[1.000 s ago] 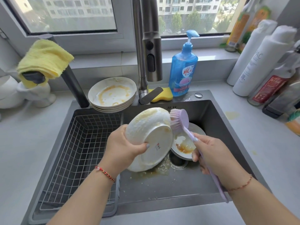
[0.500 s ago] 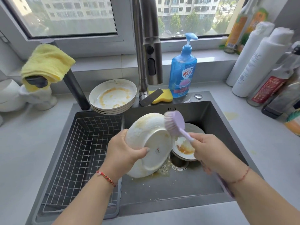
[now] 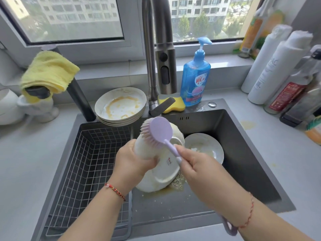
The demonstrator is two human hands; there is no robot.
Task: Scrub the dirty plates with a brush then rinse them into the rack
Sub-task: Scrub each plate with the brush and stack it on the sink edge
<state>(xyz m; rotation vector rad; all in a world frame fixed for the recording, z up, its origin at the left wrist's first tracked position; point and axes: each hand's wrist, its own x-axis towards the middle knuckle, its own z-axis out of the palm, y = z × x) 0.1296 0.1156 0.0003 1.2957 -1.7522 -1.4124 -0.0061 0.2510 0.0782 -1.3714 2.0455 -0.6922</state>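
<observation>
- While the left hand holds a white plate tilted over the sink basin, its grip is curled round the plate's left rim, thumb across the underside that faces the camera.
- Right hand has its grip closed round the thin handle of a lilac brush; the round brush head sits against the upper edge of the held plate, bristles pointing left and down onto it.
- The handle's tail end shows below the right wrist, near the front edge of the sink.
- Behind the held plate, another dirty plate lies flat on the basin floor, right of the drain, with yellowish smears on it.
- Foam and orange residue lie on the basin floor just under the held plate.
- A stack of dirty plates sits at the back rim of the sink, left of the faucet, the top one streaked orange.
- A wire rack fills the left compartment of the sink and holds no plates.
- At the back edge of the counter, a blue soap bottle stands beside a yellow sponge.
- A yellow cloth hangs over a dark spout at the back left corner of the sink.
- Several bottles crowd the counter's back right corner.
</observation>
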